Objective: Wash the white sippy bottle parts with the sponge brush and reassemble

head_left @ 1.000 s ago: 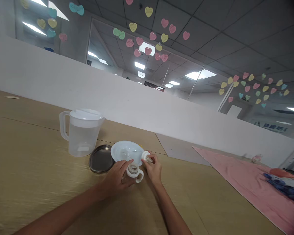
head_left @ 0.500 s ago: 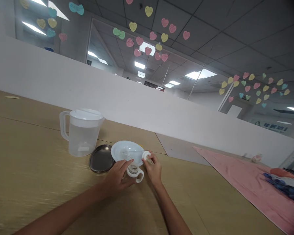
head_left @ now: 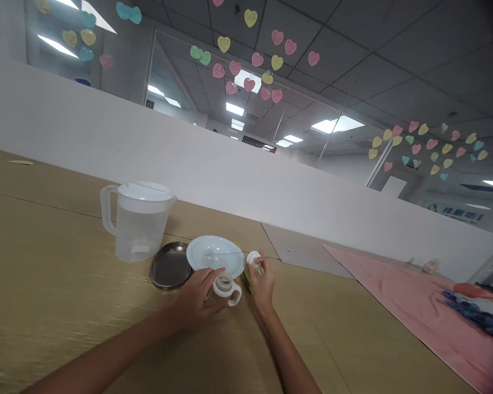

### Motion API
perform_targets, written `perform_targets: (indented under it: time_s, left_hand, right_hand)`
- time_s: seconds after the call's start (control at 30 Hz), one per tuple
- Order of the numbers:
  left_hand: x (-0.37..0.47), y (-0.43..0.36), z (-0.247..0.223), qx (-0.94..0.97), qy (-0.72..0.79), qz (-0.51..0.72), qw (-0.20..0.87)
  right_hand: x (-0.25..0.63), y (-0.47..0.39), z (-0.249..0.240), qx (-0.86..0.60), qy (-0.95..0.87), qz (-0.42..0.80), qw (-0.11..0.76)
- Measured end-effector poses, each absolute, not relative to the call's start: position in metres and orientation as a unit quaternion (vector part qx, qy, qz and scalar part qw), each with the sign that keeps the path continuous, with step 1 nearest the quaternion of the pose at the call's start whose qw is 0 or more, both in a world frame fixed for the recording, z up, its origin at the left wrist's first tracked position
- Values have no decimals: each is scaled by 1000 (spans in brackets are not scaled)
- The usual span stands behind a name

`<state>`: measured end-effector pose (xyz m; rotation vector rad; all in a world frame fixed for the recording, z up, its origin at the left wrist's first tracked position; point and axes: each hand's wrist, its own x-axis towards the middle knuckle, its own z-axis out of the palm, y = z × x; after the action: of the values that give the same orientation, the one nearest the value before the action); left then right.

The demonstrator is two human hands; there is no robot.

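My left hand (head_left: 201, 293) is wrapped round a clear bottle (head_left: 223, 283) with a white collar and a white side handle. The bottle stands upright with its mouth uncovered. Held in the fingers of my right hand (head_left: 263, 284) is a white lid (head_left: 253, 257); a see-through part shows below it, partly hidden by the fingers. Just beyond both hands lies a pale blue bowl (head_left: 201, 246), with a clear item and a thin, stick-like line inside. Between the bowl and my right hand, a small green thing (head_left: 247, 281) shows in part.
A lidded translucent pitcher (head_left: 142, 230) stands left of the bowl on the wood-coloured table (head_left: 57, 262). Beside it sits a round dark metal tray (head_left: 170, 266). A pink cloth (head_left: 398, 290) covers the right side, with a blue and white bundle (head_left: 476, 312) on it. A low white wall (head_left: 230, 175) runs behind.
My right hand has moved a little to the right, away from the bowl, carrying the white lid. The green thing beside the bowl has come into sight. My left hand keeps still on the bottle.
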<state>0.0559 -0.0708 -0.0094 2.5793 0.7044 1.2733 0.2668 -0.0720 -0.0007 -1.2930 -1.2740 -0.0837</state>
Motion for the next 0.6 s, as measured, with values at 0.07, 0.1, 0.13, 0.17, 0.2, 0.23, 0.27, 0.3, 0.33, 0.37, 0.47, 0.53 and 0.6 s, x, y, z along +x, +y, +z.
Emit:
perform_targets:
  time_s: [0.07, 0.1, 0.13, 0.17, 0.2, 0.23, 0.27, 0.3, 0.33, 0.37, 0.47, 0.53, 0.6]
  left_hand:
    - [56, -71, -9, 868, 238, 427, 91]
    - [56, -71, -8, 868, 238, 426, 90]
    - [56, -72, -8, 869, 237, 424, 90]
    - [56, -72, -7, 870, 237, 422, 90]
    - [55, -72, -7, 870, 236, 423, 91]
    - [55, -72, -7, 870, 235, 423, 92]
    - [55, -72, -7, 870, 235, 424, 93]
    - [55, -72, -7, 870, 234, 425, 93]
    - [55, -72, -7, 869, 234, 425, 93]
    - [55, -72, -7, 869, 234, 426, 93]
    - [54, -72, -6, 869, 235, 424, 96]
    - [54, -73, -5, 869, 235, 424, 100]
    - [54, -73, -4, 869, 234, 425, 101]
  right_hand:
    - [266, -72, -1, -555, -573, -52, 600]
    - [266, -73, -1, -553, -586, -63, 588]
    - [265, -74, -1, -553, -599, -75, 575]
    - [264, -75, 0, -553, -610, -86, 561]
    - [263, -76, 1, -556, -617, -98, 548]
    - [261, -77, 2, -559, -621, -110, 538]
    - [260, -78, 3, -562, -623, -122, 531]
    - [260, -78, 5, -564, -623, -132, 526]
    - [260, -79, 6, -567, -622, -139, 522]
    - [260, -79, 6, -568, -623, -142, 518]
    - [262, -79, 5, -568, -637, -127, 506]
    - [264, -78, 3, -574, -639, -110, 500]
    - [265, -77, 2, -579, -639, -103, 496]
